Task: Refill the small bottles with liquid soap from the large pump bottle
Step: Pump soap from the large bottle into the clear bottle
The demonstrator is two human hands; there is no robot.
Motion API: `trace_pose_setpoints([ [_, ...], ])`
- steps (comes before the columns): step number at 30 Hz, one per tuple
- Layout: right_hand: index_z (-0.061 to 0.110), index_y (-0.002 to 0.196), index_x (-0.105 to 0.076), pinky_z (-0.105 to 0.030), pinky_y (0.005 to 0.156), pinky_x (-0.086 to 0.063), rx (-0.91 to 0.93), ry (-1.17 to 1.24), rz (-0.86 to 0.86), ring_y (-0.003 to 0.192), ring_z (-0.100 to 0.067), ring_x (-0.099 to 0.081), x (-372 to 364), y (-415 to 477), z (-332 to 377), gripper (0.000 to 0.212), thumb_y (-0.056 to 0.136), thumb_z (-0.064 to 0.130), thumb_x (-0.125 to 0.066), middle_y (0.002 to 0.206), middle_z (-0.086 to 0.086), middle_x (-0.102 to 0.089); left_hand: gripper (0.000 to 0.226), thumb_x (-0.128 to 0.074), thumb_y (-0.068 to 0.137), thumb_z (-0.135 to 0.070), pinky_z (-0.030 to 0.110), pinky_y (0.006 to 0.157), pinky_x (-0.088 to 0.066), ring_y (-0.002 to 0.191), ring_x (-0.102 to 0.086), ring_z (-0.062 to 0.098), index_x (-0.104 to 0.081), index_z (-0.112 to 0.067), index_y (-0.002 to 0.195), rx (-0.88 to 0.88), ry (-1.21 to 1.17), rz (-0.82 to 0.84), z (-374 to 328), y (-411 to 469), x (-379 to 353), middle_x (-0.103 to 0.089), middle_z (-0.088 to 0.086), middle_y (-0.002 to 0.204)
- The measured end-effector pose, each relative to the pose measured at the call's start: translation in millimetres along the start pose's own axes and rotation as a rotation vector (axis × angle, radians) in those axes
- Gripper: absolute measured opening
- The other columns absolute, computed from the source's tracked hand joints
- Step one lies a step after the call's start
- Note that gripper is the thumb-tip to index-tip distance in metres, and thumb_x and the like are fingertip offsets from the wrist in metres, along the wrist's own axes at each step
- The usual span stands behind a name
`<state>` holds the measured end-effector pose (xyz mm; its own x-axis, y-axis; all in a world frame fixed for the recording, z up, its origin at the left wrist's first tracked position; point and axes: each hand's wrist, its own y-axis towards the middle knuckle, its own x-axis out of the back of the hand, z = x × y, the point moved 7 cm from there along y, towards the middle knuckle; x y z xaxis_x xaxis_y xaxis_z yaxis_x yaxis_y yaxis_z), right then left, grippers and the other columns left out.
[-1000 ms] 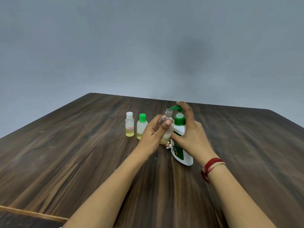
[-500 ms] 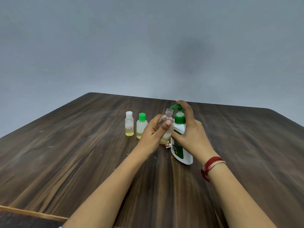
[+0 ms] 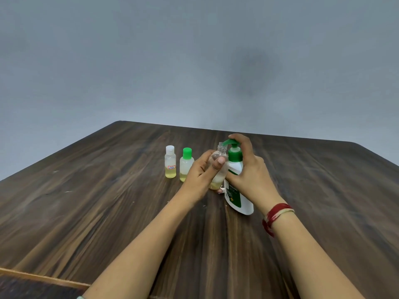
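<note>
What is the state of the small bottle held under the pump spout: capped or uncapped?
Uncapped. The small bottle in the left hand shows a bare threaded neck beneath the green pump spout.

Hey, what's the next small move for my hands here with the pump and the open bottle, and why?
Probably press the pump head down with the right hand. The left hand holds the uncapped small bottle with its mouth at the nozzle tip, and only a little yellowish liquid sits in its bottom.
</note>
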<state>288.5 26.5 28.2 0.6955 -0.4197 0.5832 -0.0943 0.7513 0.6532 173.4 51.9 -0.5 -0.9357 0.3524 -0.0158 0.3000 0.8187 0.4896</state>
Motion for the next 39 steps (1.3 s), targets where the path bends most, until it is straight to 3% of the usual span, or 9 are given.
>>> trace_pose_setpoints([
  [15,0.047,0.137,-0.020,-0.043,0.087,-0.055,0.052,-0.113,0.052,0.097,-0.019,-0.064,2.4,-1.2,-0.6,0.068,0.088,0.041,-0.067,0.119,0.002,-0.062,0.019,-0.051,0.091,-0.036,0.025,0.059,-0.056,0.075,-0.063,0.002,-0.057,-0.022,0.101,0.031,-0.022,0.014,-0.2,-0.6,-1.5,-0.066,-0.017,0.079],
  [22,0.042,0.131,-0.026,-0.036,0.080,-0.056,0.055,-0.116,0.014,0.089,-0.015,-0.064,4.7,-1.0,-6.0,0.060,0.088,0.034,-0.069,0.114,0.005,-0.063,0.021,-0.051,0.088,-0.037,0.027,0.049,-0.056,0.067,-0.063,0.005,-0.056,-0.020,0.099,0.048,-0.029,0.058,-1.6,-3.8,-8.3,-0.061,-0.008,0.078],
  [27,0.042,0.131,-0.027,-0.034,0.080,-0.055,0.049,-0.116,0.012,0.087,-0.015,-0.063,5.6,0.2,-7.1,0.060,0.088,0.035,-0.068,0.111,0.005,-0.063,0.020,-0.057,0.092,-0.037,0.028,0.051,-0.056,0.072,-0.063,0.008,-0.057,-0.019,0.100,0.058,-0.035,0.052,3.9,-1.9,-6.7,-0.062,-0.005,0.081],
  [32,0.047,0.137,-0.021,-0.033,0.084,-0.054,0.057,-0.122,0.044,0.092,-0.017,-0.064,5.7,-0.7,-2.7,0.067,0.088,0.039,-0.066,0.115,0.002,-0.064,0.038,-0.056,0.079,-0.052,0.029,0.054,-0.057,0.077,-0.064,0.008,-0.058,-0.022,0.102,0.052,-0.025,0.034,5.4,-0.1,-3.9,-0.064,-0.011,0.081],
  [39,0.044,0.135,-0.026,-0.034,0.081,-0.055,0.057,-0.119,0.029,0.088,-0.015,-0.063,6.0,-0.7,-5.3,0.062,0.088,0.038,-0.067,0.112,0.004,-0.064,0.022,-0.052,0.088,-0.038,0.028,0.052,-0.057,0.070,-0.064,0.006,-0.057,-0.021,0.100,0.066,-0.042,0.030,5.2,-0.8,-3.5,-0.065,-0.011,0.078],
])
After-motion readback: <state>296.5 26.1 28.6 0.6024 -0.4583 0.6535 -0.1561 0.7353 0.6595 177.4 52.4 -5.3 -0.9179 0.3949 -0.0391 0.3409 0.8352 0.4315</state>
